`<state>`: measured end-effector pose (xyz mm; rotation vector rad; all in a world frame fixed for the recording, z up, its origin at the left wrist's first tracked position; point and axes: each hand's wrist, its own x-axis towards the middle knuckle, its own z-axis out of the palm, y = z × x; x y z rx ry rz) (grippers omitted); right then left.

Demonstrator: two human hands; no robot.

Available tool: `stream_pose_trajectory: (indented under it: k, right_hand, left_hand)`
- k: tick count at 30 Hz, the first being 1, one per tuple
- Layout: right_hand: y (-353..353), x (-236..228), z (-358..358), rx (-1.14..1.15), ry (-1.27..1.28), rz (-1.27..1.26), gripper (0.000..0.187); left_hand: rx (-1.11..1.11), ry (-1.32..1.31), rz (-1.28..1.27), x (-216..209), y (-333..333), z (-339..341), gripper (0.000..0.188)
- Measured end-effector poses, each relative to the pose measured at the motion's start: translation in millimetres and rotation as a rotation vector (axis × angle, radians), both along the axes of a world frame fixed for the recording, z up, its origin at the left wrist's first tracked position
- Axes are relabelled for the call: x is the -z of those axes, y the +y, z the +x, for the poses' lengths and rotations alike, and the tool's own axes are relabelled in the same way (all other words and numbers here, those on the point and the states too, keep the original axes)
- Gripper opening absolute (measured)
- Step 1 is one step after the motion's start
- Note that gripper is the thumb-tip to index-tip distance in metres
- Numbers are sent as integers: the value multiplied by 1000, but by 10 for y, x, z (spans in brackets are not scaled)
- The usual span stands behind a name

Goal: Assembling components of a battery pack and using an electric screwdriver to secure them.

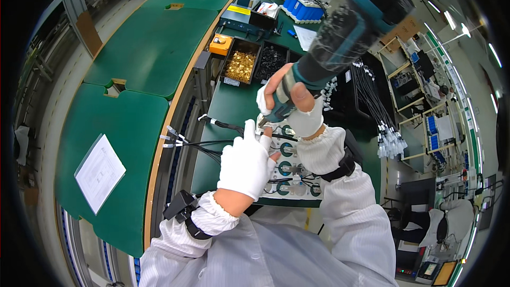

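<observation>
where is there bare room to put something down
Widest: the left green table, between the paper sheet and wooden edge. Narrower: the bench between the gold-parts bin and black cable. Crowded: around the left hand and drill.

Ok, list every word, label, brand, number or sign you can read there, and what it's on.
No text reads clearly enough to quote.
Printed sheet on the left green table: print too small.
White label on the black bin holding gold-coloured parts: too small.
Yellow label on the box-shaped device: too small.
Teal-and-black power tool in the right hand: no lettering I can make out.
</observation>
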<state>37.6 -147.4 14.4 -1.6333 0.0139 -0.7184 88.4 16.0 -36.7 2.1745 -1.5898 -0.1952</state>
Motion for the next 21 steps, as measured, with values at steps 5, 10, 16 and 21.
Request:
stream_pose_trajectory:
  k: [5, 10, 16, 21]
  right_hand:
    - [-105, -94, -38, -148, -128, 119, 71]
    - [-39, -370, -106, -248, -185, 78, 77]
    - [61, -211, -228, -267, -200, 25, 81]
    - [225, -94, -242, -144, -123, 95, 77]
  left_hand:
    - [-20, 74, -65, -91, 135, 25, 58]
    - [8, 3, -56, -195, 318, -4, 48]
    - [-30, -37, 15, -82, 195, -262, 55]
    - [-48, 26, -2, -50, 217, -271, 54]
